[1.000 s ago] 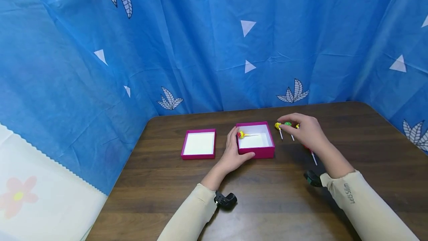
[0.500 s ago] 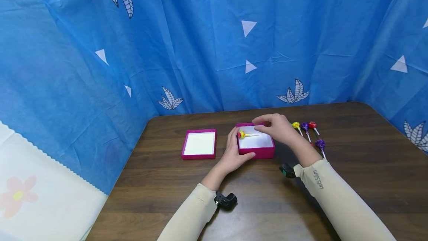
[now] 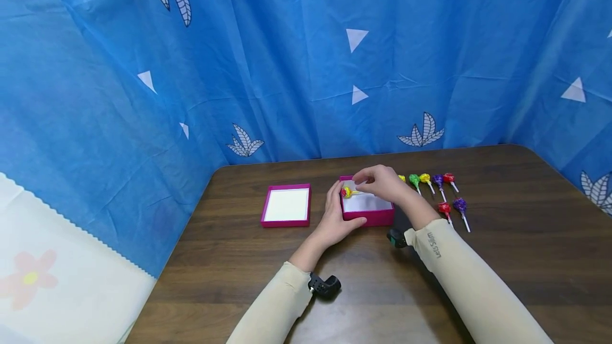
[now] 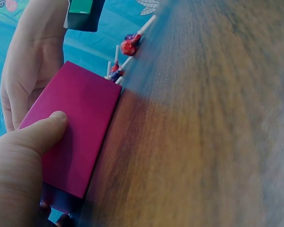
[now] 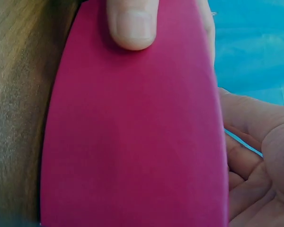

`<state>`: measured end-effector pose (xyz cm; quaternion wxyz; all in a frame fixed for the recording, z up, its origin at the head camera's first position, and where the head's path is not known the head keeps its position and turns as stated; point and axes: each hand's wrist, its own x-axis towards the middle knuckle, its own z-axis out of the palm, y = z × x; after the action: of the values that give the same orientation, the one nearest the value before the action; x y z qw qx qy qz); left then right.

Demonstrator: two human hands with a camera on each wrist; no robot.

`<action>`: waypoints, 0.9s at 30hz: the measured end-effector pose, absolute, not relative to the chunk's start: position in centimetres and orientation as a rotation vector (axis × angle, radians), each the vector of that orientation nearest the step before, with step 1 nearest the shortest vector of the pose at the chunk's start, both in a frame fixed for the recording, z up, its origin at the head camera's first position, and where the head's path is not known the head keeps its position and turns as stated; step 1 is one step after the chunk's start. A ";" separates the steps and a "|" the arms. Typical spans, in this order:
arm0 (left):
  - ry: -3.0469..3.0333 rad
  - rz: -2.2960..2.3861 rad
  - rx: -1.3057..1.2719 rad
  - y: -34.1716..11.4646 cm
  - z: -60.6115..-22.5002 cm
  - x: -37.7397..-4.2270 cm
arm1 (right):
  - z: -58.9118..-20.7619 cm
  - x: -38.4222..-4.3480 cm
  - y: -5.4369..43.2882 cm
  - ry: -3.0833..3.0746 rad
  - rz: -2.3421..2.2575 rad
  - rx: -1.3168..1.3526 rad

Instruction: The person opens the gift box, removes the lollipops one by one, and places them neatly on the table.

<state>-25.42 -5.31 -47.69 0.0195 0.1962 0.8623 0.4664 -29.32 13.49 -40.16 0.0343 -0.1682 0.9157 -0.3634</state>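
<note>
My left hand point(image 3: 332, 222) grips a magenta box point(image 3: 381, 218), its thumb pressed on the near wall and its fingers along the left side. Inside the white interior lies a yellow-and-red lollipop point(image 3: 346, 192), stick pointing right. Over the box reaches my right hand point(image 3: 382, 182), its fingers bent down and their tips close to that lollipop's stick. I cannot tell whether they hold something. In the right wrist view the box wall point(image 5: 132, 132) hides these fingertips. The left wrist view shows my left thumb point(image 4: 52, 127) flat against the box.
Left of the box lies its matching lid point(image 3: 287, 205), white inside facing up. To the right, several lollipops lie in a row, among them a green one point(image 3: 414, 179) and a red one point(image 3: 448, 178). Nearer are another red one point(image 3: 444, 208) and a purple one point(image 3: 460, 205).
My right hand has moved left from the lollipop row to over the box, uncovering most of the row. My left hand, the box and the lid have stayed in place.
</note>
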 end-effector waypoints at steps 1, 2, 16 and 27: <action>2.675 1.448 0.607 -5.3 -47.7 -25.4 | -40.2 -29.4 13.4 2.810 -1.112 -0.515; 2.674 1.448 0.609 -5.3 -47.7 -25.4 | -40.3 -29.5 13.4 2.801 -1.107 -0.516; 2.687 1.465 0.655 -5.3 -47.7 -25.6 | -40.5 -30.0 11.7 2.667 -1.107 -0.412; 2.689 1.449 0.617 -5.2 -47.8 -25.5 | -41.1 -30.0 11.2 2.656 -1.072 -0.382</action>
<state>-25.53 -5.19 -47.85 0.0127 0.1980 0.8629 0.4648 -29.98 11.22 -41.10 0.1256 -0.1312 0.9119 -0.3679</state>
